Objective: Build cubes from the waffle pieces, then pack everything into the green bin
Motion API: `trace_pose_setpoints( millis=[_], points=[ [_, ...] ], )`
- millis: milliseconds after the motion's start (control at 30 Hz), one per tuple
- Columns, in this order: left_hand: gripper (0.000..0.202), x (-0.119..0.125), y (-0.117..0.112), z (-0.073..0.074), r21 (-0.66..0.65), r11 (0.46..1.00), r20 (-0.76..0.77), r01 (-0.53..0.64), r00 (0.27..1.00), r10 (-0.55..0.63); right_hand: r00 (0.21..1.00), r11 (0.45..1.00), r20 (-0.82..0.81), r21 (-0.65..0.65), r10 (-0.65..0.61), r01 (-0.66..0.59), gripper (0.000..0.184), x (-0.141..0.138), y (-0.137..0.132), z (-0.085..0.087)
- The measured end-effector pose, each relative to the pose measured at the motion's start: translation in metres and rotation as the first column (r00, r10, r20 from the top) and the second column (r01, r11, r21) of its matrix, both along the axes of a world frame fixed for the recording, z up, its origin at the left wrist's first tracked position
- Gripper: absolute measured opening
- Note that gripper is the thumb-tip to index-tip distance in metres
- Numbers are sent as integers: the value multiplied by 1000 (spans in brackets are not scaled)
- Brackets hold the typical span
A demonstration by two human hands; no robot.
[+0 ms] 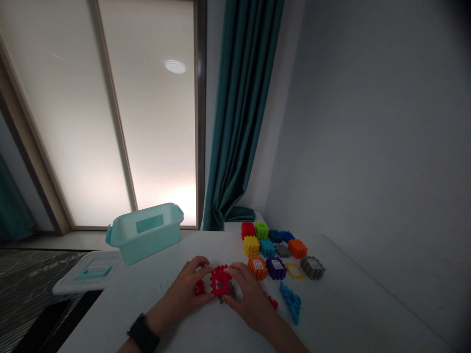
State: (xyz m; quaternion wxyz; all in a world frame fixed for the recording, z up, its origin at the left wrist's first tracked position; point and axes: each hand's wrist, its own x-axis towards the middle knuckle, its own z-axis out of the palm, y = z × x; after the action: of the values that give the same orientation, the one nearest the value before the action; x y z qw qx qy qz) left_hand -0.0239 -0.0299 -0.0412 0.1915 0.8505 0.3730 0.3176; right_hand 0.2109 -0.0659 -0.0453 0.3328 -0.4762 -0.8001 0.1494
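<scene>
Both my hands meet over a red toothed block piece [220, 281] held upright on the white table [342, 314]. My left hand [187, 289], a dark watch on its wrist, pinches the piece's left side. My right hand [247, 294] grips its right side, with a grey piece [228, 294] partly hidden beneath. A small red piece [199, 288] lies under my left fingers and another red piece [273, 302] beside my right hand. A blue triangular piece [291, 300] lies to the right.
Behind my hands sit several assembled blocks: red [248, 229], green [261, 229], yellow [251, 245], orange [257, 267], purple [275, 267], grey [312, 267]. A teal bin [145, 232] stands at the back left, its lid [88, 272] at the table's left edge. The wall lies close on the right.
</scene>
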Motion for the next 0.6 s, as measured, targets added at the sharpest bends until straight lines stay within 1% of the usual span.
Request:
trace_pose_setpoints(
  millis=[133, 200, 267, 333, 400, 500, 600],
  points=[
    [35, 7, -1, 1, -114, 993, 122, 7, 992, 7, 996, 980, 57, 180, 71, -80, 18, 2, 3, -4],
    [29, 10, -1, 1, -159, 987, 182, 21, 983, 8, 993, 966, 66, 234, 93, -106, 17, 3, 5, -4],
    [24, 11, 0, 0, -194, 980, 234, 44, 972, 3, 995, 963, 36, 250, 93, -99, 18, 4, 5, -5],
    [17, 11, 0, 0, -217, 974, 264, 61, 965, -1, 997, 971, -39, 231, 71, -60, 18, 3, 5, -5],
    [9, 10, 0, 1, -223, 973, 268, 58, 963, 4, 991, 983, -131, 185, 31, -6, 20, 0, 5, -5],
    [19, 10, 1, 1, -220, 975, 273, 35, 962, 27, 970, 995, -239, 78, -37, 57, 20, -5, 3, -6],
    [30, 11, 5, -1, -245, 968, 341, 46, 939, 41, 951, 995, -293, -40, -100, 92, 18, -11, 1, -7]
  ],
)
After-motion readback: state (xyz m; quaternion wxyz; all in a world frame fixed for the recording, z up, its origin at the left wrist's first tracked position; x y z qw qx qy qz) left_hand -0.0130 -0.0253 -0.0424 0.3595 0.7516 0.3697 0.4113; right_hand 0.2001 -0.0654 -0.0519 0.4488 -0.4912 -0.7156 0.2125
